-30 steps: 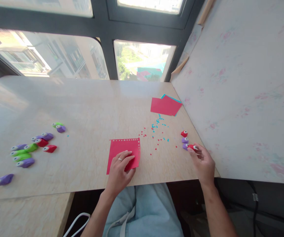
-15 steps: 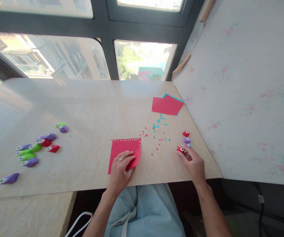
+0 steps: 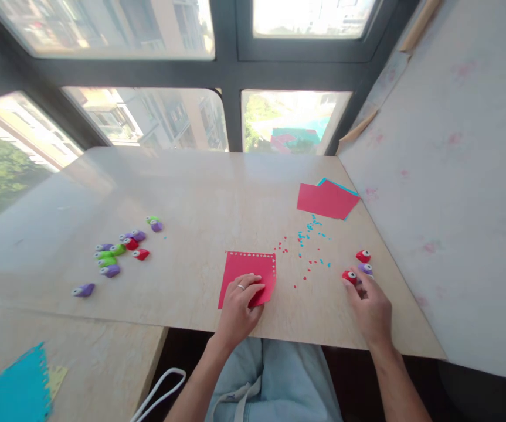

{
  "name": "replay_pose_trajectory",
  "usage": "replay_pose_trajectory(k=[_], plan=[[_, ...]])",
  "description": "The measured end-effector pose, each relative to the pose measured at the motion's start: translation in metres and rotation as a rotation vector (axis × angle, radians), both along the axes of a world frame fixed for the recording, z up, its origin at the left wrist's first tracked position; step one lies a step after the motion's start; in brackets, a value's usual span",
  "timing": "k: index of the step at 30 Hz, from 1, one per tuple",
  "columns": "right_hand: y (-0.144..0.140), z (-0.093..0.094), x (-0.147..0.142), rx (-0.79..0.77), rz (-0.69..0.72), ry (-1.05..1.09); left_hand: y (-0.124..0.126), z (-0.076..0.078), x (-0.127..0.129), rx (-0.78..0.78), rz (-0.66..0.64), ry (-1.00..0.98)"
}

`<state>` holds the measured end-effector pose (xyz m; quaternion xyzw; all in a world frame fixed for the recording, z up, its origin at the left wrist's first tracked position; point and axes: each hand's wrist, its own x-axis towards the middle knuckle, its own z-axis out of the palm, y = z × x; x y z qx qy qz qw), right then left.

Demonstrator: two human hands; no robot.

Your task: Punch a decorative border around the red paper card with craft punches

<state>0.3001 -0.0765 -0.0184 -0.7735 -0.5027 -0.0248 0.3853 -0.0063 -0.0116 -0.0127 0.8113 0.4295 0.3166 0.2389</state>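
Red square paper sheet (image 3: 248,280) lies pinned under the flat left hand (image 3: 239,305); right hand (image 3: 369,305) (nearer) fingertips touch a small red plastic punch (image 3: 349,276), well right of the sheet.

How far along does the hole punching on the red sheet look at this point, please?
Done: one row of holes along the top edge of the red sheet, with confetti scattered nearby. In hand: the left hand presses the sheet flat; the right hand touches a red punch. Left: the other edges look unpunched.

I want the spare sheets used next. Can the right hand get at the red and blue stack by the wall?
Probably yes: the right hand lies on the table below the stack, with only paper dots between.
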Motion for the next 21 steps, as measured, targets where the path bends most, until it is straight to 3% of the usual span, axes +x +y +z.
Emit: replay_pose_trajectory(k=[6, 10, 16, 21], plan=[[-0.004, 0.004, -0.011, 0.152, 0.035, -0.097, -0.005, 0.006, 0.001, -0.070, 0.019, -0.038], [-0.012, 0.003, -0.040, 0.154, 0.108, -0.054, -0.006, 0.006, 0.001, -0.119, 0.006, -0.048], [-0.010, -0.008, -0.101, -0.139, 0.371, 0.496, -0.007, 0.003, 0.000, -0.139, 0.025, -0.089], [0.003, -0.010, -0.115, -0.294, 0.393, 0.604, -0.007, 0.003, 0.000, -0.133, 0.002, -0.097]])
